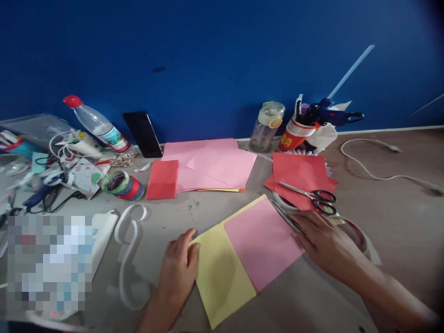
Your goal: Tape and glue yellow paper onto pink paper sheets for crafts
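A pink paper sheet [262, 243] lies on top of a yellow paper sheet [218, 275] on the table in front of me. My left hand [178, 268] rests flat on the table with its fingertips on the yellow sheet's left corner, fingers stretched out. My right hand [321, 238] lies flat on the pink sheet's right edge, fingers extended, next to a thin metal ruler-like strip [287, 218]. Black-handled scissors [312, 195] lie on red paper [300, 178] just beyond my right hand.
A stack of pink sheets [211, 164] and a folded red sheet [163, 179] lie further back. Tape rolls [123, 185], a water bottle [97, 124], a phone [143, 134], a jar [267, 126], a red cup of tools [294, 134], a white cable [381, 162] and left-side clutter surround them.
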{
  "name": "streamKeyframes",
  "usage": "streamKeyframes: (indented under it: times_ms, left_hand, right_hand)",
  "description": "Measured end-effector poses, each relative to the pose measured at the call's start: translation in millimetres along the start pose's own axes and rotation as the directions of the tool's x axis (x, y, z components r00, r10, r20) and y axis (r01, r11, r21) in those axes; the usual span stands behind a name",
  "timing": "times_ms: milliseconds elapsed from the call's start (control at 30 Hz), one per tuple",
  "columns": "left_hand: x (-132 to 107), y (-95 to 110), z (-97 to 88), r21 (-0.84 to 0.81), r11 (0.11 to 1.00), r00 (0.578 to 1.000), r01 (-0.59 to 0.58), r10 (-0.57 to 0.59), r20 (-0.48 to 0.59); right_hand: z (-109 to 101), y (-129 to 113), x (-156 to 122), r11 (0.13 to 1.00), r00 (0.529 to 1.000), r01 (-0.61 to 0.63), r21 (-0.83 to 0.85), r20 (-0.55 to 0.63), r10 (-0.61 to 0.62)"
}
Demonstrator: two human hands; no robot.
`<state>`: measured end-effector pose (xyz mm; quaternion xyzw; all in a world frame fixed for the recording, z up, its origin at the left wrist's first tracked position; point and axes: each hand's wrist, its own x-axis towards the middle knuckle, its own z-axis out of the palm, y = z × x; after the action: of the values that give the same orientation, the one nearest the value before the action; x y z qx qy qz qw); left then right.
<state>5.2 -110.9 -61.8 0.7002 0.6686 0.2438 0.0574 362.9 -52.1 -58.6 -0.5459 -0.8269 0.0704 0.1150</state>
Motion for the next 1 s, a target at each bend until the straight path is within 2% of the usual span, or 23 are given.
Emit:
streamKeyframes:
  times_ms: [133, 267, 400, 533, 633, 700, 833, 933, 1000]
  left_hand:
    - [3.0, -0.4, -0.2, 0.046, 0.994, 0.995, -0.096, 0.096, -0.005]
    - [2.5, -3.9, 2.4, 0.046, 0.995, 0.996, -0.092, 0.092, -0.006]
    - [1.1, -5.4, 3.5, 0.039, 0.996, 0.996, -0.086, 0.086, -0.001]
    - [2.2, -2.4, -0.2, 0.0, 0.998, 0.997, -0.057, 0.057, 0.046]
    - [4.0, 0.8, -2.7, -0.002, 1.0, 0.997, -0.015, 0.015, 0.078]
    - [5.0, 2.7, -3.0, 0.004, 1.0, 0.994, 0.027, -0.027, 0.105]
    - [3.3, 2.2, -5.5, -0.027, 0.998, 0.992, 0.052, -0.048, 0.119]
    - [-4.9, -5.0, -15.9, -0.014, 0.995, 0.992, -0.1, 0.101, 0.076]
    - [-14.4, -11.0, -27.1, 0.021, 0.961, 0.953, -0.275, 0.269, 0.141]
  right_hand:
    - [7.1, 3.3, -4.2, 0.997, 0.998, -0.04, -0.059, 0.044, 0.043]
    - [4.7, -0.6, 2.5, 0.992, 0.993, -0.076, -0.098, 0.077, 0.084]
    - [-8.7, -1.1, 3.0, 0.987, 0.989, -0.129, -0.096, 0.058, 0.134]
    - [-29.4, 11.5, -8.7, 0.955, 0.958, -0.285, 0.084, 0.001, 0.286]
    - [-42.8, 13.4, -12.8, 0.859, 0.93, -0.366, 0.359, 0.101, 0.354]
    - [-48.7, 2.5, -7.5, 0.803, 0.936, -0.35, 0.483, 0.163, 0.311]
    - [-52.6, -36.3, 17.7, 0.822, 0.963, -0.266, 0.503, 0.172, 0.206]
    - [-46.0, -57.3, 35.6, 0.81, 0.955, -0.207, 0.549, 0.294, 0.045]
    - [-37.0, -63.8, 43.5, 0.792, 0.929, -0.12, 0.599, 0.348, -0.122]
